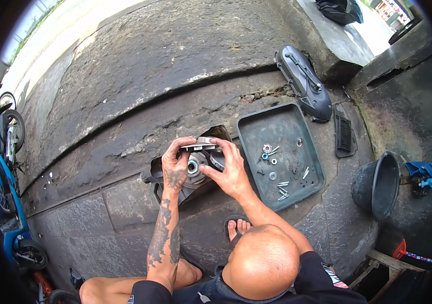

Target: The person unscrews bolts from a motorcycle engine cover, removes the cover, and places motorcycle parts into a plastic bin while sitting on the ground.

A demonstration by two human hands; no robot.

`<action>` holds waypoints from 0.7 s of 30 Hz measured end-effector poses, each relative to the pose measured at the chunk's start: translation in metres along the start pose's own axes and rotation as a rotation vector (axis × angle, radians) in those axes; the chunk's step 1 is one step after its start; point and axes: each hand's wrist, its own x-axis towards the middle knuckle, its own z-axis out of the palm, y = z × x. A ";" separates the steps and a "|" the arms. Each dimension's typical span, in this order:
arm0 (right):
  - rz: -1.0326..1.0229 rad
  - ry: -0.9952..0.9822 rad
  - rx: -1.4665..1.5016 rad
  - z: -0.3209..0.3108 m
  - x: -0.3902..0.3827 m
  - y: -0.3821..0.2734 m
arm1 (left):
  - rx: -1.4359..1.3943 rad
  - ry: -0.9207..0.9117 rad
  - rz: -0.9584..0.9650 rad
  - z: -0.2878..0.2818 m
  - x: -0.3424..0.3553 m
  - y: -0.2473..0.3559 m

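Note:
Both of my hands are on a round metal disc-shaped part (pixel 198 147), raised in front of me. My left hand (pixel 174 167), at its left side, has the fingers curled over the rim and the thumb below. My right hand (pixel 228 169) grips the right side, fingers on top and thumb reaching toward the centre. Under the disc shows a metal hub (pixel 192 167) with a bright ring around a central hole. A dark curved piece (pixel 217 160) sits beside my right fingers. Part of the assembly is hidden by my hands. Beneath lies a dark, irregular sheet or casing (pixel 195 192) on the ground.
Right of my hands, a shallow grey-green tray (pixel 271 124) holds several bolts, nuts and washers. Beyond it lie a long dark engine cover (pixel 304 83) and a black ribbed piece (pixel 345 134). A black bucket (pixel 375 185) stands far right. Motorbikes (pixel 5 167) line the left edge.

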 end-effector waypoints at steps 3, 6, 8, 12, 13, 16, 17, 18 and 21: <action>0.034 0.079 -0.007 -0.021 -0.008 0.018 | 0.147 -0.089 0.181 -0.021 0.004 -0.002; 0.114 0.293 -0.110 -0.069 -0.031 0.073 | 0.324 0.032 0.207 -0.027 -0.020 -0.005; 0.161 0.519 -0.391 -0.114 -0.055 0.119 | 0.436 0.163 0.237 -0.021 -0.036 -0.009; 0.492 0.661 -0.786 -0.201 -0.093 0.203 | 0.753 -0.006 0.343 -0.022 -0.045 -0.022; 0.560 0.621 -0.852 -0.214 -0.093 0.207 | 0.848 -0.078 0.354 -0.023 -0.047 -0.028; 0.598 0.357 -0.737 -0.259 -0.087 0.217 | 0.932 -0.371 0.200 -0.010 -0.056 -0.032; 0.566 0.289 -0.570 -0.258 -0.076 0.210 | 0.936 -0.385 0.168 -0.011 -0.057 -0.028; 0.595 0.228 -0.658 -0.254 -0.070 0.208 | 0.884 -0.387 0.165 -0.006 -0.056 -0.023; 0.664 0.069 -0.746 -0.247 -0.044 0.198 | 0.865 -0.348 0.147 0.001 -0.057 -0.011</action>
